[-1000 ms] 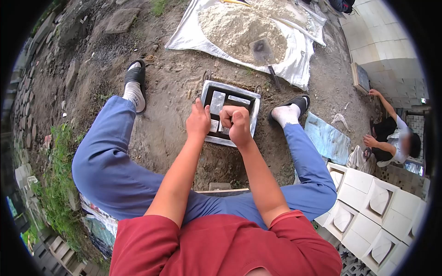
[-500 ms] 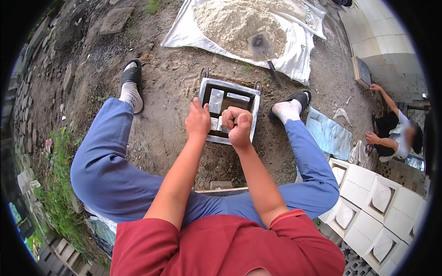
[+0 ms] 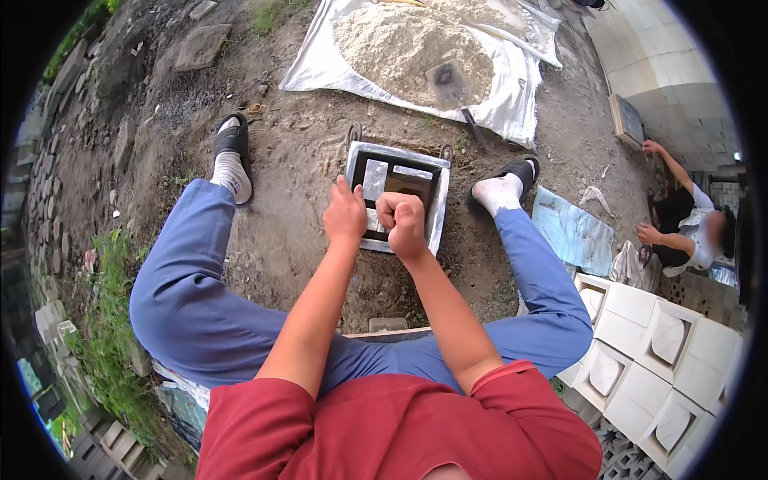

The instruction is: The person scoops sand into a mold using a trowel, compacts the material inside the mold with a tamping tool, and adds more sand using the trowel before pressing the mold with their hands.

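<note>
A square metal mold (image 3: 438, 192) with a grey rim stands on the dirt between my feet. Inside it are pale flat-topped blocks (image 3: 375, 178) with dark gaps around them. My left hand (image 3: 346, 212) is at the mold's left side, its fingers stretched along the rim; whether it presses on the metal I cannot tell. Above the near part of the mold, my right hand (image 3: 403, 226) is closed in a fist, thumb side up. Nothing sticks out of the fist, and it hides part of the blocks beneath.
Beyond the mold, pale powder (image 3: 408, 52) is heaped on a white sheet (image 3: 512, 112), with a trowel (image 3: 450, 82) on it. Pale molded blocks (image 3: 632, 316) are stacked at right. Another person (image 3: 684, 220) crouches at far right beside a wooden-framed panel (image 3: 628, 122).
My right fist has shifted slightly left and toward me over the mold. The left hand stays at the rim, and the view has tilted slightly.
</note>
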A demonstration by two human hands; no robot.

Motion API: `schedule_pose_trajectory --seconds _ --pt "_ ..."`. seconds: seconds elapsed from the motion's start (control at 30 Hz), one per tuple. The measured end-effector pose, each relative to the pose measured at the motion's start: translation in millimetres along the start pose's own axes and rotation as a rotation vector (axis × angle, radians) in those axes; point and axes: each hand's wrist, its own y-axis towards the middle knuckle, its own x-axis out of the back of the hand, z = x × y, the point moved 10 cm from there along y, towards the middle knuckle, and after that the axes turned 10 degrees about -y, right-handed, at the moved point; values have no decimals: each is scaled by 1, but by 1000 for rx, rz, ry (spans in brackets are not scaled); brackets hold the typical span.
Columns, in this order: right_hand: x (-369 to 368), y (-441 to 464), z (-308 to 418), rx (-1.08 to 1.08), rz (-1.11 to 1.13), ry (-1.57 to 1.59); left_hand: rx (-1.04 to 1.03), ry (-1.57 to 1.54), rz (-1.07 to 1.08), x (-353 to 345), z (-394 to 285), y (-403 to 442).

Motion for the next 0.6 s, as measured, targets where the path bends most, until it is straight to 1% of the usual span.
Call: schedule_pose_trajectory --seconds 0.03,0.07,0.17,0.23,0.4,0.47,0.5,0.57,0.6 --pt "-9 -5 -17 -8 49 -37 -4 0 -4 2 -1 1" --pt "-11 -10 -25 72 62 -58 6 -11 10 2 -1 1" --pt "-12 -2 -28 13 44 -56 14 -13 4 2 3 -1" --pt "-2 6 -34 -70 -17 9 5 -12 -16 3 -1 0" --pt "7 19 10 -85 -1 73 -15 -49 -41 6 -2 -1" --pt "7 20 24 -26 12 107 -16 -61 -43 5 -3 -1" --pt "6 19 22 -16 10 77 -19 -70 -44 6 -2 -1" --pt "-5 6 -27 -1 43 26 -7 -66 -28 5 1 0" --pt "-13 6 -28 18 73 -29 1 -66 -11 3 1 0"
